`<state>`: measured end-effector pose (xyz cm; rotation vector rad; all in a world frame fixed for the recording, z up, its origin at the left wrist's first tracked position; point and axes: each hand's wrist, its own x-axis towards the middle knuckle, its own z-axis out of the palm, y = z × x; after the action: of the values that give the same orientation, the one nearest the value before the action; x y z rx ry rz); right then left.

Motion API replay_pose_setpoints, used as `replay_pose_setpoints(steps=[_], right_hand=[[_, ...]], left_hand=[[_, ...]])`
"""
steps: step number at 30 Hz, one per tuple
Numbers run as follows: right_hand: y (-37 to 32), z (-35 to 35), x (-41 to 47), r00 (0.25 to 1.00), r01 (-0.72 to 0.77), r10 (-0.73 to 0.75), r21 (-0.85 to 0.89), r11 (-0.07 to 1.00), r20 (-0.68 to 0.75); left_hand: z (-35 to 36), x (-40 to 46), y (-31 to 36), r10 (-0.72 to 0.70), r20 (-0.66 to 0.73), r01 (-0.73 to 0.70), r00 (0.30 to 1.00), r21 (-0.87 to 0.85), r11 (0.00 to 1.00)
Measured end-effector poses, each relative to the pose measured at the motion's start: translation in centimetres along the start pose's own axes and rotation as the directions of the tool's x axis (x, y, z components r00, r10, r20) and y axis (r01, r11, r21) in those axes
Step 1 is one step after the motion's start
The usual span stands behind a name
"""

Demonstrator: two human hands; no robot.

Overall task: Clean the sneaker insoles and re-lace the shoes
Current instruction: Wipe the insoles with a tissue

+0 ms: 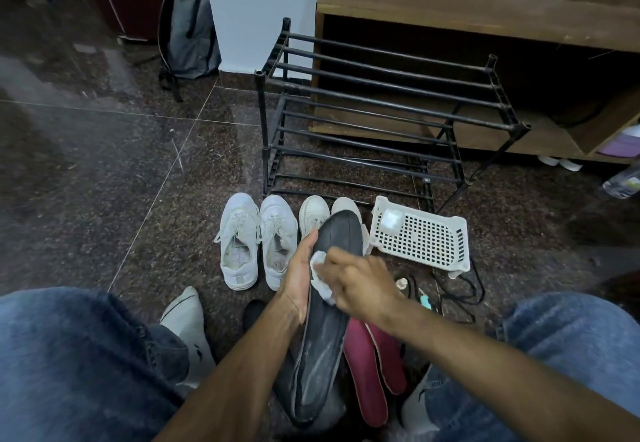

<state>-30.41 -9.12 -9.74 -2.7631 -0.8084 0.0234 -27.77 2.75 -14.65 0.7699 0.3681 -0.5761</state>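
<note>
The left hand [298, 278] reaches in from the near left, palm turned right, fingers extended upward and gripping an edge. The right hand [356, 282] crosses in from the near right, knuckles up, fingers curled down and pinching. Both forearms are bare and converge at centre; the hands nearly touch.

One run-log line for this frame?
step: wiping | left hand: holds black insole | right hand: presses wipe | red insoles: floor

Home entryway: shoe rack [381, 122], backpack [188, 25], stone floor [104, 164].
</note>
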Motion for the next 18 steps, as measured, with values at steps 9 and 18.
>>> replay_pose_setpoints(steps=[9,18], right_hand=[[2.5,-0.7,1.9,1.0,0.002,-0.001,-0.082,0.997,0.012],[6.3,-2.5,2.6,0.996,-0.053,0.067,-0.234,0.971,0.051]], left_hand=[[0.6,-0.4,0.7,-0.087,0.03,0.087,0.996,0.01,0.996],[1.0,-0.1,0.1,-0.135,0.032,0.134,0.99,0.037,0.99]])
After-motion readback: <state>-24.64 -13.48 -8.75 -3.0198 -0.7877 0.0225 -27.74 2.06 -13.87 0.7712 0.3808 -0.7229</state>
